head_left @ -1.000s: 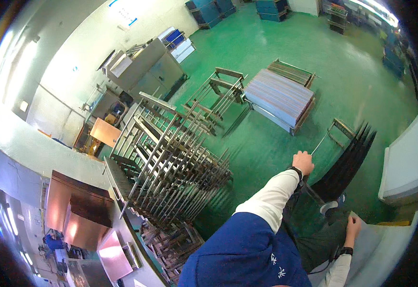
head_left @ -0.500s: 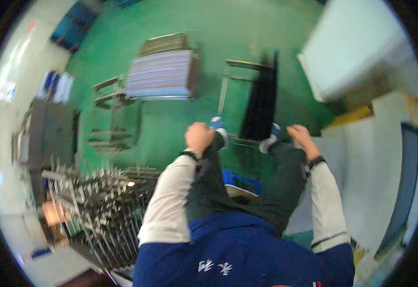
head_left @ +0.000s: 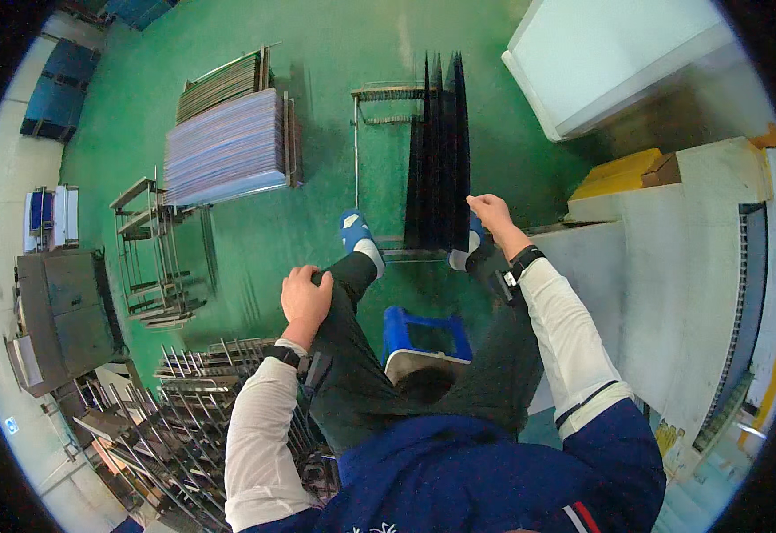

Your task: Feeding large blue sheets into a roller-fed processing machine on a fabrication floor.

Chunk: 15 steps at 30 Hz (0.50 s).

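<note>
In the rack [head_left: 391, 92], black sheets [head_left: 442, 160] are looking stiff, best edge-held, right hand [head_left: 496, 218] hanging curl-fingered (pinch unclear), left hand [head_left: 305, 299] resting unclenched.

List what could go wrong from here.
The right hand is close to the edge of the dark panels, so it might knock one; contact is unclear.

The left shoe is right by the rack holding them, so a shift of the foot could perhaps jolt it.
</note>
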{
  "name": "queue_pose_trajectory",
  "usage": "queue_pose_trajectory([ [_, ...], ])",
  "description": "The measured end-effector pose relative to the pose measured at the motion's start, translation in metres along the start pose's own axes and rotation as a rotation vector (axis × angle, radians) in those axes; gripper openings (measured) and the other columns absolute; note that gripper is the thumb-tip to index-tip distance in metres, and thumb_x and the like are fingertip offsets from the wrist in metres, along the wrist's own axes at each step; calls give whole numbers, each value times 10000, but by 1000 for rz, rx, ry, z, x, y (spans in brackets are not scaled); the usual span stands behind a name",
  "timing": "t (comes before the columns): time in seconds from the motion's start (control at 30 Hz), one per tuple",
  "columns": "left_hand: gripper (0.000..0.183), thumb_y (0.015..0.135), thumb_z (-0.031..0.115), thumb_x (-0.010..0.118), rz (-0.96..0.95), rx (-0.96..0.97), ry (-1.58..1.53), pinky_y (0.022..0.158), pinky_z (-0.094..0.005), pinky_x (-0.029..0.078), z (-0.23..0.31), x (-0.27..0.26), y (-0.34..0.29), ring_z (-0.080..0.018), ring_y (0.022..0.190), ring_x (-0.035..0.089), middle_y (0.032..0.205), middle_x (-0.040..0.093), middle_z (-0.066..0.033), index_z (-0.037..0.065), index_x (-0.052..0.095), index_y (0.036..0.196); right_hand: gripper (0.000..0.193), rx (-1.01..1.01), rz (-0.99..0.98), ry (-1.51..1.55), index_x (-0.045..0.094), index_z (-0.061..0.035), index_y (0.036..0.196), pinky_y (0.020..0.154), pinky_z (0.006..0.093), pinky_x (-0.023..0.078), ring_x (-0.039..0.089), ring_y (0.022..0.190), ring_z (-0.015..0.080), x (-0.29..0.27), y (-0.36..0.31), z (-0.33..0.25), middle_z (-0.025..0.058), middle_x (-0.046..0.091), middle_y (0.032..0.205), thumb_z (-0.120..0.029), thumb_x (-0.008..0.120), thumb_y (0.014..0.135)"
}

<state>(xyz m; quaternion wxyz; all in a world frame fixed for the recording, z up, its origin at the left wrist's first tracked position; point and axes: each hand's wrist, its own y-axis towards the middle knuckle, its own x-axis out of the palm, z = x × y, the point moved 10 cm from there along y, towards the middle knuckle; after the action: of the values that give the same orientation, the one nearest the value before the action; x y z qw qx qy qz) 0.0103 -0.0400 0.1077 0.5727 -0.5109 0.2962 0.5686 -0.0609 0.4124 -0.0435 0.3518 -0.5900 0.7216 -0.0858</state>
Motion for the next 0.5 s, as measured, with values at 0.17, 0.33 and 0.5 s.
queue_pose_trajectory([
  [0.17, 284, 820, 316, 665, -6, -7, -43, 859, -433, 485, -8, 5, 6, -337, 967, 593, 1006, 648, -127, 66, 701, 950, 408, -150, 157, -187, 668, 0, 1068, 843, 341, 490, 644, 909, 218, 16, 35, 5, 105, 688, 988, -352, 694, 863],
  [0.33, 251, 816, 288, 672, -46, -41, -55, 857, -430, 481, -13, 7, 14, -335, 972, 589, 978, 640, -119, 65, 694, 928, 475, -157, 250, -167, 657, -9, 1088, 846, 411, 503, 656, 963, 307, 22, 58, 9, 163, 688, 1029, -423, 668, 855],
  [0.5, 235, 818, 270, 668, -32, -17, -92, 865, -426, 475, -10, 4, 15, -331, 974, 584, 971, 633, -115, 59, 682, 921, 375, -91, 327, -97, 651, 10, 974, 691, 332, 505, 634, 765, 184, 9, 70, 30, 99, 675, 867, -346, 701, 866],
])
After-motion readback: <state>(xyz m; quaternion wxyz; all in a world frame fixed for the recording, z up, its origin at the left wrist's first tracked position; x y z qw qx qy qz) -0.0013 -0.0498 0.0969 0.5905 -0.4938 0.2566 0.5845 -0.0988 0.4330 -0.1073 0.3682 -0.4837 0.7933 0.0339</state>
